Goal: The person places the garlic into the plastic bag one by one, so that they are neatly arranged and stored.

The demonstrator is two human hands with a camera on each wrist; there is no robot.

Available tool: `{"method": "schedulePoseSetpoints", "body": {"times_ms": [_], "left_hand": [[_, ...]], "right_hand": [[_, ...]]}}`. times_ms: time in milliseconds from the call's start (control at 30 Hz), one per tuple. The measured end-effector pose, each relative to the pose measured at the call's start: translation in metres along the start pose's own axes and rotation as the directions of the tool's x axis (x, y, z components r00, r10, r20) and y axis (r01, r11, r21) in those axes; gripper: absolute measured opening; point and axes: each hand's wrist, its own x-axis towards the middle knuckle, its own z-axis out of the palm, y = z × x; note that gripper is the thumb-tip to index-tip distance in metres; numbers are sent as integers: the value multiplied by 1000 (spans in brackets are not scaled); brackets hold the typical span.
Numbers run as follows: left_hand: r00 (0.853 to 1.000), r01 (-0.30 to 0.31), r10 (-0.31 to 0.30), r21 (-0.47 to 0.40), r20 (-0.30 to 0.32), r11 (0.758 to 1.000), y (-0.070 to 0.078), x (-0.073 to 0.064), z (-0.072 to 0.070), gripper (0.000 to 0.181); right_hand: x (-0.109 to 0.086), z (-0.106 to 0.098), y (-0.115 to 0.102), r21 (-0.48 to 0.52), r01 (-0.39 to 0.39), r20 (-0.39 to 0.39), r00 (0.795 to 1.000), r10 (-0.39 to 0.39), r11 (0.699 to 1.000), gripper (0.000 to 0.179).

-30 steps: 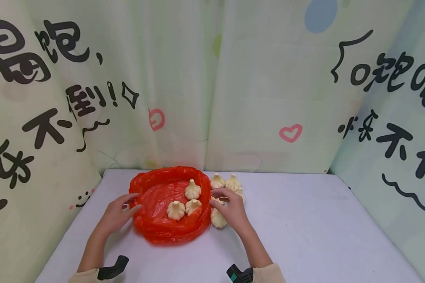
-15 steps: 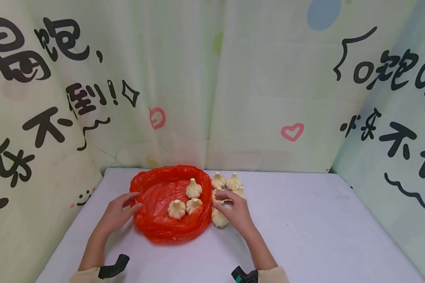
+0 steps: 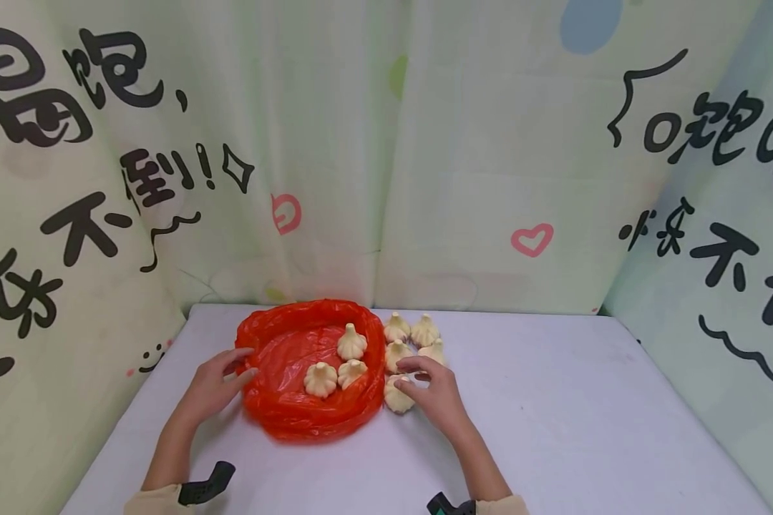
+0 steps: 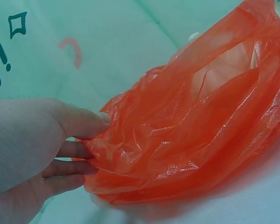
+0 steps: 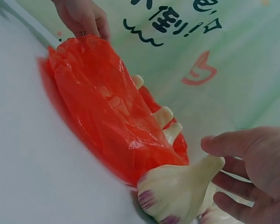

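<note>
Front garlic bulb (image 3: 396, 399) sits on the counter at the bag's R side, looks to be touching it, neck (image 5: 214, 163) leaning toward the R hand (image 3: 442, 397). Smooth, w/ purple streaks at base; prob. light & firm, not fragile, maybe a bit slick (might be a plastic fake, can't tell). Best hold: thumb + 2 fingers on the neck, or cup the fat body for more grip; round base could roll if nudged. R hand has nothing in its grasp: fingers loosely spread, thumb & fingertips right by the neck, contact unclear. 4 more bulbs (image 3: 397, 355) show just behind, clustered along the bag; same handling, tho packed close, so neck from above is prob. easiest. Red bag (image 3: 312, 429) next: thin crinkly film, v. light & floppy, rim rolled to a ring, mouth facing up, 3 inner bulbs (image 3: 351, 343) toward its R side. Film prob. slips, slides or caves in if pushed; hold by the gathered edge, w/o yanking (could tear). L hand (image 3: 211, 388) does abt that, lightly pinching the L edge, thumb vs. fingers. Beyond: pale counter (image 3: 541, 415), then printed curtain (image 3: 464, 172) w/ lettering.
</note>
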Motion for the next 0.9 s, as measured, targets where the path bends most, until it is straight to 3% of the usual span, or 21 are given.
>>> {"method": "schedulePoseSetpoints", "body": {"times_ms": [700, 900], "left_hand": [[1000, 14, -14, 3, 8, 1000, 1, 0, -1, 51], [1000, 17, -17, 6, 8, 1000, 1, -1, 0, 51]], "right_hand": [[4, -9, 11, -62, -16, 22, 1000, 18, 998, 22], [6, -9, 17, -63, 14, 17, 1000, -13, 998, 18]]}}
